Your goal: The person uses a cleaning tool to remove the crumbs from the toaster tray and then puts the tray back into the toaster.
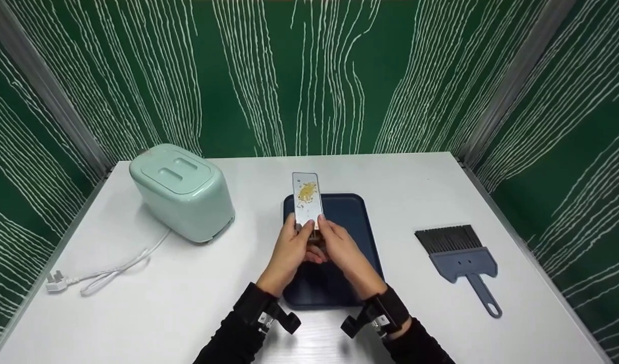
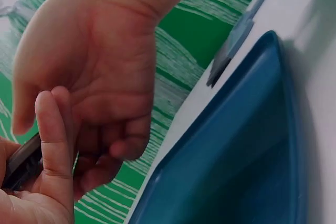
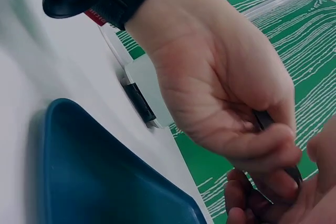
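Both hands together hold the near end of a thin silvery crumb tray (image 1: 307, 202) in the head view. Yellowish crumbs (image 1: 307, 192) lie scattered on its upper face. The left hand (image 1: 286, 250) grips the left side with its thumb on top, and the right hand (image 1: 347, 250) pinches the right side likewise. Fingers curl underneath, partly hidden. In the left wrist view the crumb tray's dark end (image 2: 22, 161) shows between the hands. Beneath them a dark blue serving tray (image 1: 351, 212) lies on the table.
A mint-green toaster (image 1: 188, 197) with its lid on stands at the left, its white cord and plug (image 1: 56, 282) beside it. On the right lies a grey-blue hand brush (image 1: 463, 265) with black bristles. Green walls with white lines enclose the white table (image 1: 400, 192).
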`<state>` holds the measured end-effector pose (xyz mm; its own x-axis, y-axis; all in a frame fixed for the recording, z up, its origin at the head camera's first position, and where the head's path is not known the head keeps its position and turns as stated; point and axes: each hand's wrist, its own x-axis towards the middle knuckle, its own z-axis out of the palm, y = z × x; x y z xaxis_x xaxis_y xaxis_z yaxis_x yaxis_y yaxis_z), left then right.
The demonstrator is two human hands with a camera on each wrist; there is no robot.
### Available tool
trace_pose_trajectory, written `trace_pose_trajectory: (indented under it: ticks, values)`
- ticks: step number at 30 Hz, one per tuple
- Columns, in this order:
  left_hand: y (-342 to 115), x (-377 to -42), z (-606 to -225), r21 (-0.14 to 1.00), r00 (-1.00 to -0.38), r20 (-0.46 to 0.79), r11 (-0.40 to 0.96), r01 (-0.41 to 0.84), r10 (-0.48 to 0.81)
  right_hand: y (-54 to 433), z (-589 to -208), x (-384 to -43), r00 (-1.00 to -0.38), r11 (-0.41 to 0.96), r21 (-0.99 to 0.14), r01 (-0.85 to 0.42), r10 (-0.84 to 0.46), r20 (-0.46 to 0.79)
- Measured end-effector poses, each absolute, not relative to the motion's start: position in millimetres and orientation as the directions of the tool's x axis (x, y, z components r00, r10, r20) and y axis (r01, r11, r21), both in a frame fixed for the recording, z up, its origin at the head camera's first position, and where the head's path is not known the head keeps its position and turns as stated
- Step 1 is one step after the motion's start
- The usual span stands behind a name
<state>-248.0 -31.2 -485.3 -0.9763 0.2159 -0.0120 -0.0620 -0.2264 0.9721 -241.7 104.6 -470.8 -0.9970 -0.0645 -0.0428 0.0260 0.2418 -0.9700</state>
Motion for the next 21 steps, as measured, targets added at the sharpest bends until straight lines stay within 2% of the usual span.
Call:
trace_pose_trajectory:
  ticks: [12, 21]
  values:
    - [-56, -252, -474, 0.971, -0.954, -0.008, -0.226, -0.079, 0.299, 139, -463, -249, -0.995, 0.357, -0.933, 0.053, -0.065, -0.082]
    - [-69, -253, -472, 0.967, -0.938, -0.048, -0.219, -0.129, 0.343, 201, -470, -248, -0.999, 0.437, -0.899, -0.031, -0.024, 0.023]
